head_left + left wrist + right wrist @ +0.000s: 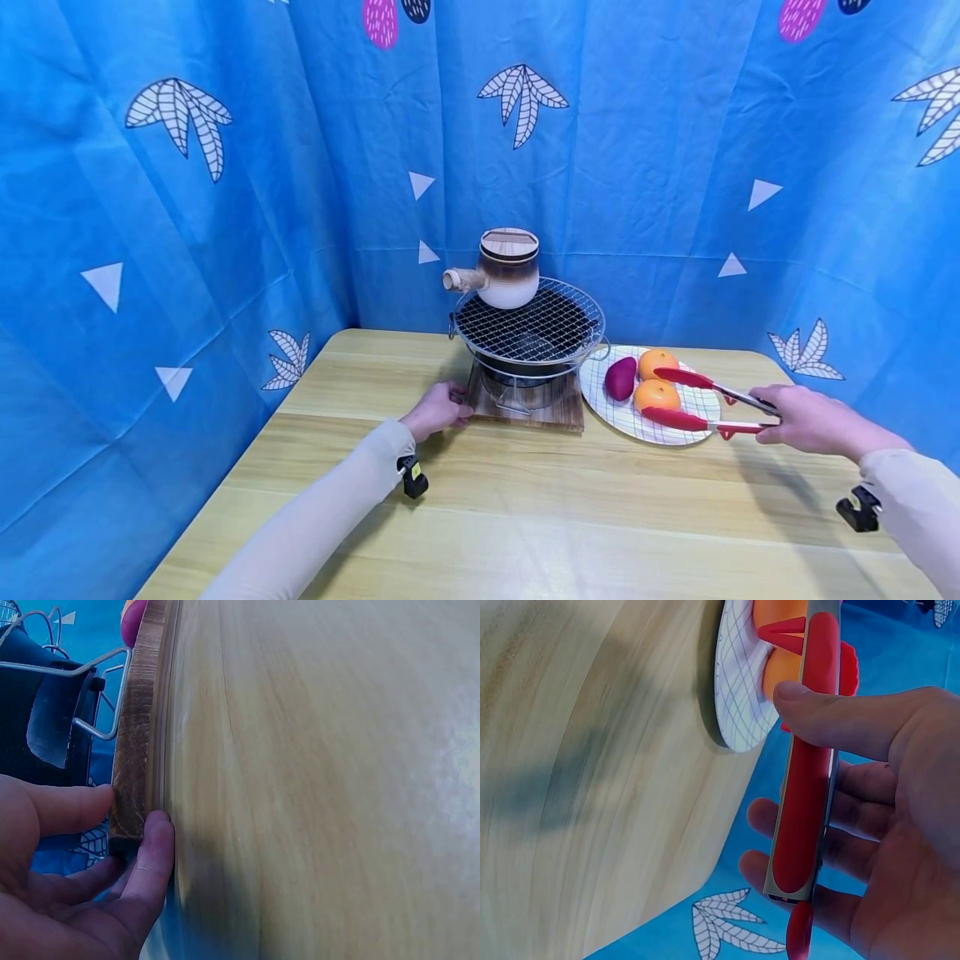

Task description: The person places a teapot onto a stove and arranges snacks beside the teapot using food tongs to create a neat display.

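My left hand (438, 411) pinches the front left corner of a brown wooden board (135, 750), thumb on its top and a finger at its lower edge. On that board stands a round black grill (525, 368) with a wire rack. My right hand (813, 418) holds red-and-silver tongs (806, 802), thumb on one arm and fingers curled round the other side. The spread red tips of the tongs lie on either side of the nearer orange (657, 395). Behind it is a second orange (658, 362), with a purple oval thing (621, 378) at their left on a white checked plate (637, 427).
A brown-and-white pot (510, 279) with a wooden lid and side handle sits at the back of the wire rack (558, 321). Everything stands on a light wooden table (540, 517). Blue patterned cloth (637, 167) hangs behind and at the sides.
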Demonstrator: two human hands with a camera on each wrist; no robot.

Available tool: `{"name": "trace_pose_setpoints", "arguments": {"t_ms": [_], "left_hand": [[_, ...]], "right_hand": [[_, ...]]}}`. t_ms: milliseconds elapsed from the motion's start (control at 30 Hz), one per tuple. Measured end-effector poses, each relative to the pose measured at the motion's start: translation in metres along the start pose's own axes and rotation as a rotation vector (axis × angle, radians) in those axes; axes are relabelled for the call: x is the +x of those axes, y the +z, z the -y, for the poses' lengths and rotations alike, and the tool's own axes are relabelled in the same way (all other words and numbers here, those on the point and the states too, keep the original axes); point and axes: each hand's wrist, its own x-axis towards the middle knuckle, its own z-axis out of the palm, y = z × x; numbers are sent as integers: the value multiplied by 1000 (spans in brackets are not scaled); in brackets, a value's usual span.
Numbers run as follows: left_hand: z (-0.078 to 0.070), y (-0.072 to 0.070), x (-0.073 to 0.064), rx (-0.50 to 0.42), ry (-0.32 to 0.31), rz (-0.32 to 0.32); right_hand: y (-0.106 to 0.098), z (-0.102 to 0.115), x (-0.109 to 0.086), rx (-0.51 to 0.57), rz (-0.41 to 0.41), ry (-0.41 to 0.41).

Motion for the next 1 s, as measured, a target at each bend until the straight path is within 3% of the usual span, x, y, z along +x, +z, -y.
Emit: {"name": "trace_pose_setpoints", "arguments": {"t_ms": [1000], "left_hand": [[-3, -1, -3, 0, -12, -10]], "right_hand": [[-4, 6, 4, -34, 35, 34]]}}
